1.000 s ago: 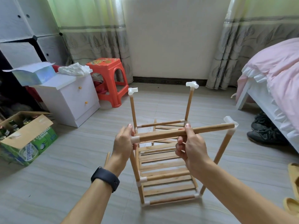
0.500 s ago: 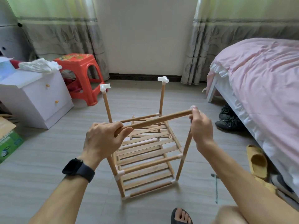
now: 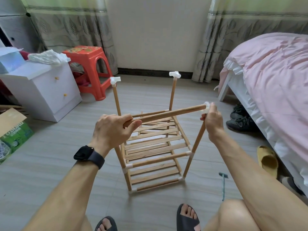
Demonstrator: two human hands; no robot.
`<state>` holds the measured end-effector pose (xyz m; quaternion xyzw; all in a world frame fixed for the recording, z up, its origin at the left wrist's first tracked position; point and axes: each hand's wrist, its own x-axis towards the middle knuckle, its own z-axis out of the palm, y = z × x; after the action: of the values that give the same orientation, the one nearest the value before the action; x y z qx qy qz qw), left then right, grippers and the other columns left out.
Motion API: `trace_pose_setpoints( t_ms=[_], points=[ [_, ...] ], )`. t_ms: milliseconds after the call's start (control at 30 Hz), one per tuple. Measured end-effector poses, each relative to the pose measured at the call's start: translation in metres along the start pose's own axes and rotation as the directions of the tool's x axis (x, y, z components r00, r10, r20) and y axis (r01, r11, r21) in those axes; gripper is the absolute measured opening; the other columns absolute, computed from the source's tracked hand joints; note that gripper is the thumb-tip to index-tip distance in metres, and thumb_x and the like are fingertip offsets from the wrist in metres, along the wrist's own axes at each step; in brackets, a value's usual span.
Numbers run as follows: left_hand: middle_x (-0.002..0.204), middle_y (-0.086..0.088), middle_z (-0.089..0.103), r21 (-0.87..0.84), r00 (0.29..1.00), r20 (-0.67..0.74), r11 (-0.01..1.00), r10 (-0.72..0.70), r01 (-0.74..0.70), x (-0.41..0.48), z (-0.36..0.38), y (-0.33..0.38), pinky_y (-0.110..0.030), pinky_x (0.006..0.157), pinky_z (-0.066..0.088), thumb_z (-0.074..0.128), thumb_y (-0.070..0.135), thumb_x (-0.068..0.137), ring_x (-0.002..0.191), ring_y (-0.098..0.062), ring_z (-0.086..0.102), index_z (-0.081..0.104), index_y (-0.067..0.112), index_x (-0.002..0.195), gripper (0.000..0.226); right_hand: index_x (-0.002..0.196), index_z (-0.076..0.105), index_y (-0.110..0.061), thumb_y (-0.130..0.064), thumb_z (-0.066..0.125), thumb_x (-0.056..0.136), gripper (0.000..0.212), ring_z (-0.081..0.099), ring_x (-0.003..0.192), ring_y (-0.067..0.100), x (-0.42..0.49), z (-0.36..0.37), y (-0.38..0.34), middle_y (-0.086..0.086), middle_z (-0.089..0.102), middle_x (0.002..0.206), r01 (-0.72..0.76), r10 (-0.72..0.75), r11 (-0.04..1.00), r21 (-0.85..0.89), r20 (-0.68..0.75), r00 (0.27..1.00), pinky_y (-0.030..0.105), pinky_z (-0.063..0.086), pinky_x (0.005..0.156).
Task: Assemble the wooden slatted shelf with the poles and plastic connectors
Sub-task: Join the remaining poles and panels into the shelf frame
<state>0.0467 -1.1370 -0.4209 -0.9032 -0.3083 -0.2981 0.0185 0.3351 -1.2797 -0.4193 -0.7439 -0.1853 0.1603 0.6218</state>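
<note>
The wooden slatted shelf (image 3: pixel 153 147) stands on the floor in front of me, with upright poles at its corners. Two far uprights carry white plastic connectors (image 3: pixel 175 74) on top. A horizontal wooden pole (image 3: pixel 168 113) runs across the near top. My left hand (image 3: pixel 110 130) grips its left end, covering the near-left upright's top. My right hand (image 3: pixel 212 120) holds the white connector (image 3: pixel 206 106) on the near-right upright, where the pole's right end sits.
A white drawer cabinet (image 3: pixel 48 90) and a red plastic stool (image 3: pixel 88 64) stand at the left. A cardboard box (image 3: pixel 11 130) sits at far left. A bed with pink bedding (image 3: pixel 275 77) fills the right, shoes and a slipper (image 3: pixel 266 158) beside it. A small tool (image 3: pixel 223 185) lies on the floor.
My left hand moved from under the pole's left end to gripping over it. My right hand slid right along the pole to the connector. The view shifted right.
</note>
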Motion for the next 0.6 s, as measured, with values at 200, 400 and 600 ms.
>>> trace_pose_setpoints(
  t_ms=[200,400,600],
  points=[
    [0.054,0.013,0.049,0.010,0.997,0.074,1.000,0.022,-0.023,0.003,0.002,-0.001,-0.027,0.055,0.037,0.022,0.080,0.087,0.052,-0.012,0.051,0.069,0.029,0.088,0.070,0.080,0.057,-0.016,-0.043,0.023,0.107,0.051,0.051,0.079,0.021,0.006,-0.002,-0.001,0.005,0.053,0.075,-0.016,0.017,0.999,0.027,-0.039,0.999,0.030,0.038,0.064],
    [0.054,0.012,0.048,0.023,0.997,0.075,0.999,0.020,-0.021,0.001,0.001,0.000,-0.029,0.055,0.039,0.021,0.078,0.088,0.051,-0.012,0.049,0.069,0.029,0.090,0.068,0.082,0.056,-0.018,-0.043,0.020,0.108,0.051,0.046,0.069,0.014,0.005,-0.002,0.001,0.003,0.049,0.072,0.023,-0.023,1.000,0.004,0.000,1.000,0.028,0.037,0.062],
    [0.050,0.012,0.044,0.032,0.998,0.031,0.998,0.049,-0.050,-0.002,0.004,-0.004,-0.029,0.058,0.036,0.017,0.076,0.094,0.046,-0.011,0.045,0.064,0.024,0.081,0.071,0.097,0.061,-0.012,-0.048,0.026,0.108,0.052,0.054,0.076,0.017,0.009,-0.005,0.012,0.001,0.052,0.074,0.136,-0.134,0.990,-0.034,0.052,0.990,0.035,0.046,0.077]
  ],
)
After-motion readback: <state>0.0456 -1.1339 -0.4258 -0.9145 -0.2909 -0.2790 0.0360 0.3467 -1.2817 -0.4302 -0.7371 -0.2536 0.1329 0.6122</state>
